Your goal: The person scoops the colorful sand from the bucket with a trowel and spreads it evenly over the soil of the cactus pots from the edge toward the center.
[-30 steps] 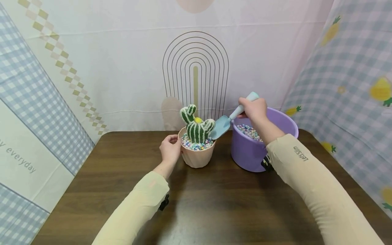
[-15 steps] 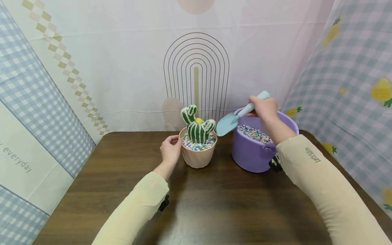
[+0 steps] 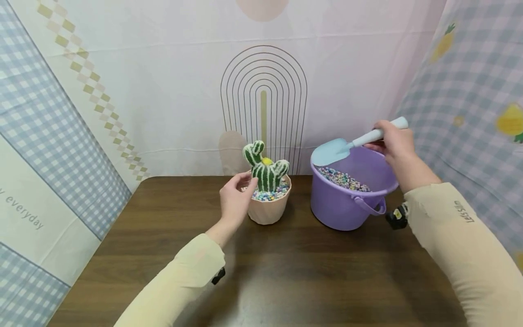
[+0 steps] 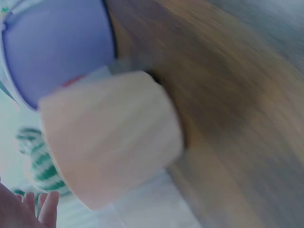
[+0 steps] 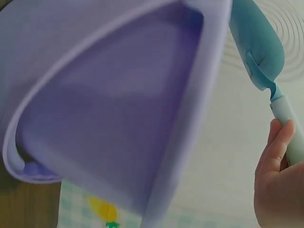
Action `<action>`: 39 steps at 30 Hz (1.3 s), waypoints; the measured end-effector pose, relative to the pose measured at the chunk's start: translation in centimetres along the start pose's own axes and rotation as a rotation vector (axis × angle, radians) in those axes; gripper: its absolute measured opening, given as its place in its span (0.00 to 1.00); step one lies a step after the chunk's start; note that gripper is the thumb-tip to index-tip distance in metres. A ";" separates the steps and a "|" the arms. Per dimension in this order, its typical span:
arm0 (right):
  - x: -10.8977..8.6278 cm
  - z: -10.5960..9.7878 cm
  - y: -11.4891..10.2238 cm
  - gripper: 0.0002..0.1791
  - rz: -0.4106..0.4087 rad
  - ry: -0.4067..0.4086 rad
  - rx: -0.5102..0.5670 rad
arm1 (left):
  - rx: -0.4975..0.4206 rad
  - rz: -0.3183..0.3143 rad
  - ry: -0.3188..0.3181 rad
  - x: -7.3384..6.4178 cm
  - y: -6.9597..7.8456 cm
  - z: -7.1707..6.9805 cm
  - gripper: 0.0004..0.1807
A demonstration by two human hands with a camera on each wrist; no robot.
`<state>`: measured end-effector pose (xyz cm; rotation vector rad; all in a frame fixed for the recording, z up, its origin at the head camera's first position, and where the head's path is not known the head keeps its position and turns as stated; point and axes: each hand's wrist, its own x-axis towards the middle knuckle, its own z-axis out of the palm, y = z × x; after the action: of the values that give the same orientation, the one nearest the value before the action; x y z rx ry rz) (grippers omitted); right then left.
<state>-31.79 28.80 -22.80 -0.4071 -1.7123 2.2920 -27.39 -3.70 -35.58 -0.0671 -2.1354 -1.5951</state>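
My right hand (image 3: 393, 144) grips the pale handle of a light-blue trowel (image 3: 331, 152). Its blade hangs over the left rim of a purple bucket (image 3: 339, 204) with small multicoloured pebbles (image 3: 345, 179) inside. In the right wrist view the trowel (image 5: 261, 42) shows its blue underside. My left hand (image 3: 237, 197) is at the left side of a peach flowerpot (image 3: 267, 211), fingers loosely bent beside a knitted green cactus (image 3: 267, 175). Pebbles surround the cactus base. In the left wrist view, fingertips (image 4: 49, 204) appear near the cactus, off the pot's wall.
A dark wooden table (image 3: 261, 272) carries the pot and bucket, which stand a short gap apart. Behind them hangs a white patterned cloth (image 3: 171, 100). The bucket's handle (image 3: 369, 209) hangs down at its front right.
My right hand has carried the trowel rightward from the pot's edge to above the bucket. My left hand has let go of the pot's rim and shifted right, towards the cactus.
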 end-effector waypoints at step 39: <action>2.6 -4.0 4.4 0.20 -0.295 -0.193 -0.977 | -0.085 -0.169 -0.202 -1.0 5.6 14.0 0.25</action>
<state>-32.86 32.09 -28.31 -0.0723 -2.6860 1.1939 -29.46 11.22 -33.94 -0.0805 -2.2755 -1.8462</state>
